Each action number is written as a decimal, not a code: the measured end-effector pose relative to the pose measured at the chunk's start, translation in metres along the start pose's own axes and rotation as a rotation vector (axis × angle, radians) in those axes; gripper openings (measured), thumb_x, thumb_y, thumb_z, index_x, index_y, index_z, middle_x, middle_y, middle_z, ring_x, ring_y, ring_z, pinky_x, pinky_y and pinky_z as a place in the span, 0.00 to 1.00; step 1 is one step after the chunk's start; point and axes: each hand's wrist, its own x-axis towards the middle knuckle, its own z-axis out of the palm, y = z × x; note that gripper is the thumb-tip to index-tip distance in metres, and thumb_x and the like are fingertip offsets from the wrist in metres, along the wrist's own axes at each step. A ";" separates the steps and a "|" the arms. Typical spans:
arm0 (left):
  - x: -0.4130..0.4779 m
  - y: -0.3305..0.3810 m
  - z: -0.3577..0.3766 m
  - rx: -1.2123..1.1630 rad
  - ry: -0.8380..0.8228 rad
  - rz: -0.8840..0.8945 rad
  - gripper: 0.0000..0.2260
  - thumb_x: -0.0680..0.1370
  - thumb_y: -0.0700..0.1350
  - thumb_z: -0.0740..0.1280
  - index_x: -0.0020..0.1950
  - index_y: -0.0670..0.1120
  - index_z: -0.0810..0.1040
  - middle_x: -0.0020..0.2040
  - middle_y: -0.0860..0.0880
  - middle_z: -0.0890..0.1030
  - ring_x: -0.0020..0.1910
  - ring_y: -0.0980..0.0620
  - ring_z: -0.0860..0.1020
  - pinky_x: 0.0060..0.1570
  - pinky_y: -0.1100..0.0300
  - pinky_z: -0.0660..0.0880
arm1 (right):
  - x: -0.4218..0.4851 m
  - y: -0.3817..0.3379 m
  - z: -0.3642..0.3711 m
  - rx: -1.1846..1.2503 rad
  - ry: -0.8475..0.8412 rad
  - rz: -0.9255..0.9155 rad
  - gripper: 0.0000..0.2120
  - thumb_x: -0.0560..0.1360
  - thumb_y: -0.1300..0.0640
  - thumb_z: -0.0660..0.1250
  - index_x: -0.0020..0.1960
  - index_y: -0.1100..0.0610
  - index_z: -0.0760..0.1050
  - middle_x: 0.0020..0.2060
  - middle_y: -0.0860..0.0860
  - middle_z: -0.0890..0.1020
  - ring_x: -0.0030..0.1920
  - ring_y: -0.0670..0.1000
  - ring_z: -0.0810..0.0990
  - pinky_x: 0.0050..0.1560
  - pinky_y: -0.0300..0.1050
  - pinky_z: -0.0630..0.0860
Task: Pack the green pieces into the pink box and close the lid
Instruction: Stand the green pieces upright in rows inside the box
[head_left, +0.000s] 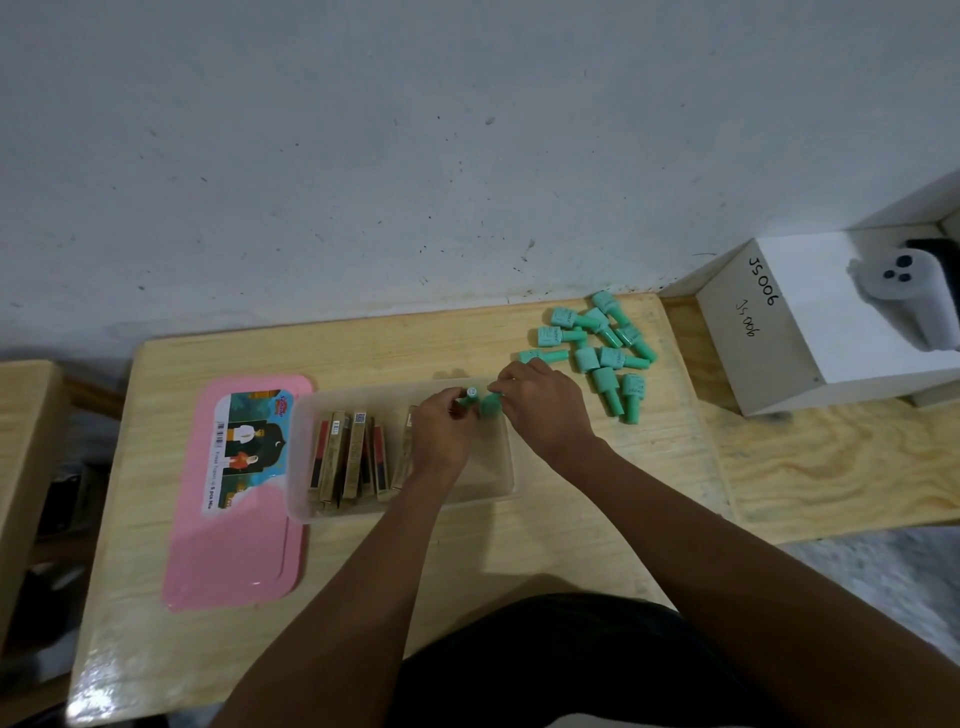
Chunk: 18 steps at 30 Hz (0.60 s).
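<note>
A clear plastic box stands mid-table, and its pink lid lies flat to its left. Both hands hover over the box's far right corner. My left hand pinches one small green bottle upright. My right hand holds another green bottle beside it. Several more green bottles lie in a loose heap on the table, right of the box and behind it.
Several slim gold-and-red cartons stand in the box's left half. A white box marked JS006 sits at the right with a white controller on it. The wall runs along the table's far edge.
</note>
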 end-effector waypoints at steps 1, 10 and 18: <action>0.000 0.001 0.001 -0.004 0.009 -0.003 0.10 0.74 0.39 0.70 0.55 0.43 0.82 0.47 0.46 0.85 0.42 0.54 0.80 0.40 0.72 0.71 | 0.000 0.000 0.000 0.001 -0.001 0.002 0.10 0.69 0.61 0.73 0.50 0.53 0.84 0.45 0.49 0.83 0.46 0.53 0.79 0.35 0.49 0.78; -0.001 0.003 0.003 0.039 0.051 -0.049 0.09 0.75 0.41 0.70 0.54 0.42 0.83 0.47 0.45 0.85 0.42 0.53 0.80 0.41 0.65 0.73 | -0.003 0.002 0.002 0.032 0.040 0.018 0.08 0.69 0.60 0.73 0.49 0.53 0.84 0.44 0.49 0.83 0.45 0.52 0.80 0.35 0.47 0.77; 0.001 0.001 0.002 0.065 0.058 -0.045 0.10 0.73 0.45 0.71 0.51 0.42 0.83 0.45 0.46 0.85 0.41 0.50 0.81 0.44 0.57 0.78 | -0.024 0.030 -0.014 0.175 0.116 0.280 0.08 0.75 0.52 0.68 0.53 0.50 0.82 0.49 0.46 0.82 0.49 0.48 0.78 0.40 0.42 0.73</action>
